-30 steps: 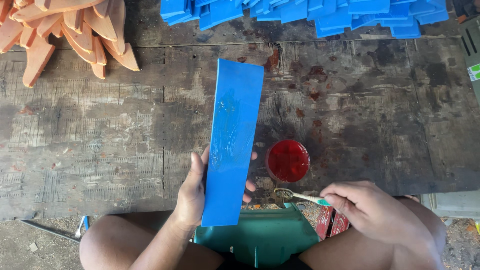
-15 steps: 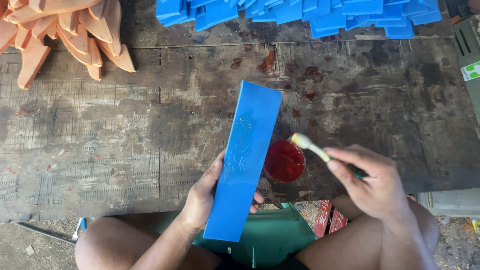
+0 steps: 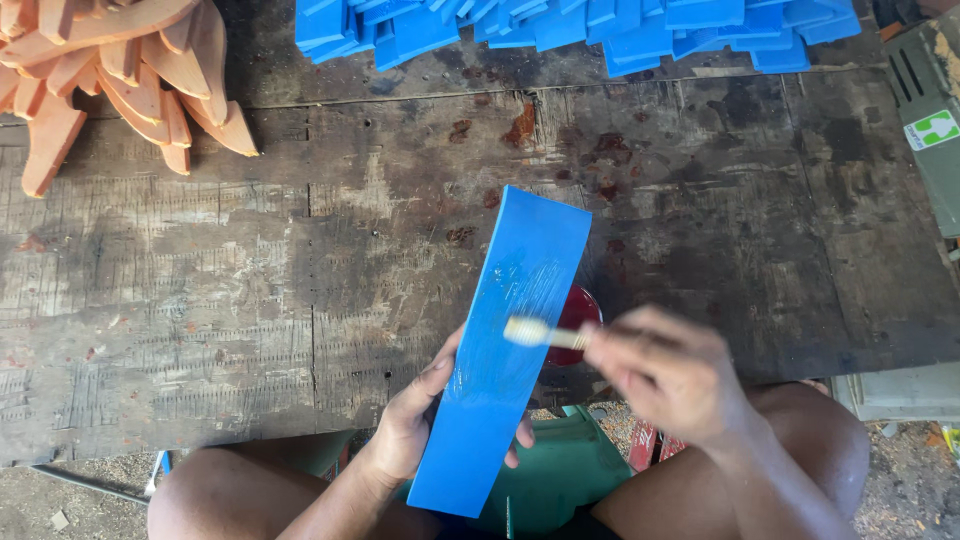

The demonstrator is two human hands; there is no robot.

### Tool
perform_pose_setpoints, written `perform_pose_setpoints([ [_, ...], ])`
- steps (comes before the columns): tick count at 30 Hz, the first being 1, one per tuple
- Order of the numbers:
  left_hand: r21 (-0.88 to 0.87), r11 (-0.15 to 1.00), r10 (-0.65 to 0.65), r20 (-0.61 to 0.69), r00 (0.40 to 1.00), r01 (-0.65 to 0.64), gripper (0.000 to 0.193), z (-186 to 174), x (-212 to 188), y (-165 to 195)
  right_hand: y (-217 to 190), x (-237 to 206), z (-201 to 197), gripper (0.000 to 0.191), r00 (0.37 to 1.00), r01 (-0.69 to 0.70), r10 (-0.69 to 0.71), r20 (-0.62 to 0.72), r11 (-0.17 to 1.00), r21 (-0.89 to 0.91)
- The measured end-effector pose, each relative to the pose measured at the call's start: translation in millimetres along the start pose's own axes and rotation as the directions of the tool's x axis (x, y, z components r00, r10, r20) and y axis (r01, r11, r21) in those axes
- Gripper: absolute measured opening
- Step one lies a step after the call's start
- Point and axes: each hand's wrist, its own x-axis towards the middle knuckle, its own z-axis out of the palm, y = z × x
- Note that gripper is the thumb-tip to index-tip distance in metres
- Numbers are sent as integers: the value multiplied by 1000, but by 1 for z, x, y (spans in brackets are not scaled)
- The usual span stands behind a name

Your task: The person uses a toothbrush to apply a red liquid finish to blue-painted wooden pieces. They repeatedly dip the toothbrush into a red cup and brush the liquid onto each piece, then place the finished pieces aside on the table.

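Along the near edge of the worn wooden tabletop, a long blue board stands tilted on its lower end, its top leaning away and to the right; the left hand is wrapped around its lower left side, thumb on the face and fingertips showing past the right edge; the right hand, blurred, is closed on the handle of a small brush whose pale bristles touch the board's face about midway up; just behind the board's right edge sits a small round pot of red paint, half hidden; wide bare planks lie open to the left of the board and behind it, stained with dark patches and red spots; at the far edge a heap of blue pieces stretches across the top, too overlapped to count; at the far left corner lies a pile of orange curved pieces, likewise too many to count; one grey box bears a green label at the right edge; below the tabletop, between the person's bare knees, one green stool shows over a dusty floor.
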Motion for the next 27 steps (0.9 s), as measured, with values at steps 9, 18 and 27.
perform_pose_setpoints([
  [9,-179,976,145,121,982,-122,87,-12,2,-10,4,0,-6,29,991,72,-83,104,991,110],
  [18,24,998,63,-12,998,-63,89,-4,5,-7,-3,0,-5,29,983,83,-98,154,991,102],
  [27,305,950,-63,-40,997,72,94,-11,-3,-12,4,2,-5,27,997,26,-33,76,995,101],
])
